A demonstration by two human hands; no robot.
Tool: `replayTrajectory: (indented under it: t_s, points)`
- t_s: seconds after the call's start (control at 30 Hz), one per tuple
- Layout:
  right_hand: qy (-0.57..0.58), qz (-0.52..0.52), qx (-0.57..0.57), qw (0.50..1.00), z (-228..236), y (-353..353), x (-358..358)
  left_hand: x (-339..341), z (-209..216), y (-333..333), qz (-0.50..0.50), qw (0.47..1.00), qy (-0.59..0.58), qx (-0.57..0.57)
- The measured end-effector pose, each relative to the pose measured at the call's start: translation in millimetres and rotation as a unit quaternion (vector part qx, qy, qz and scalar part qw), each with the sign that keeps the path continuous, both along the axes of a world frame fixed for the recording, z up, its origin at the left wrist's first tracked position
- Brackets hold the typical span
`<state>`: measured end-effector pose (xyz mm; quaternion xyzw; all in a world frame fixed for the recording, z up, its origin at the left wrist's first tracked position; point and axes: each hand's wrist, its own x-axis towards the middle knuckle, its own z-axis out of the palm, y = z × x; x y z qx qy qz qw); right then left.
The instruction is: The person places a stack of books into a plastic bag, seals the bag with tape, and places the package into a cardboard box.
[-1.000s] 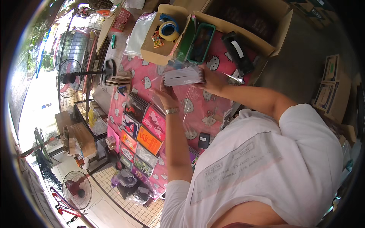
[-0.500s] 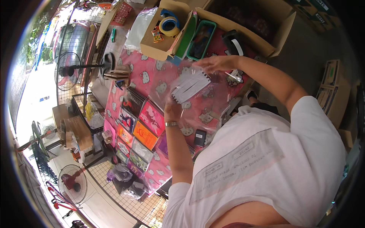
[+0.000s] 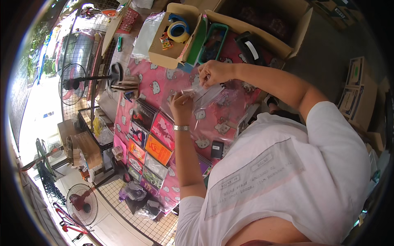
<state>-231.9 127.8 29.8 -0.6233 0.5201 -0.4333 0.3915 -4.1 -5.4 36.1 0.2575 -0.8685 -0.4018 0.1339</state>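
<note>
Both my hands are at a clear plastic bag (image 3: 223, 107) over the pink cartoon-cat tablecloth. A white pad with black marks along its edges (image 3: 209, 97) shows through the plastic; I cannot tell if it lies fully inside. My left hand (image 3: 182, 106) has its fingers curled on the bag's left side. My right hand (image 3: 217, 74) is closed in a pinch at the bag's far edge, above the pad. The fingertips are partly hidden by glare and plastic. Left of my left wrist lie several flat, colourful printed squares (image 3: 158, 150) in rows.
At the far side stand an open carton with tape rolls (image 3: 164, 55), a green basket (image 3: 214, 43), a black tape dispenser (image 3: 248, 49) and a large cardboard box (image 3: 262, 30). A small black device (image 3: 217, 149) lies near my body. Fans (image 3: 82, 205) stand at left.
My right hand has gone from outstretched over the bag to a closed pinch, shifting slightly left. The left hand has moved up along the bag, and the pad is now more covered.
</note>
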Motion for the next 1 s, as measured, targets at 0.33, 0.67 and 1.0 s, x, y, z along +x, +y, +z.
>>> replayTrajectory:
  t_s: [0.33,0.67,1.0]
  points:
    - [0.148,0.027,-0.145,0.978,31,46,1,29,43,43,-0.096,0.982,0.038,-0.160]
    - [0.262,-0.229,-0.037,0.937,21,42,59,17,-2,45,0.099,0.987,-0.029,-0.120]
    - [0.183,-0.576,0.173,0.778,-104,193,-36,-28,45,40,0.052,0.955,-0.221,-0.193]
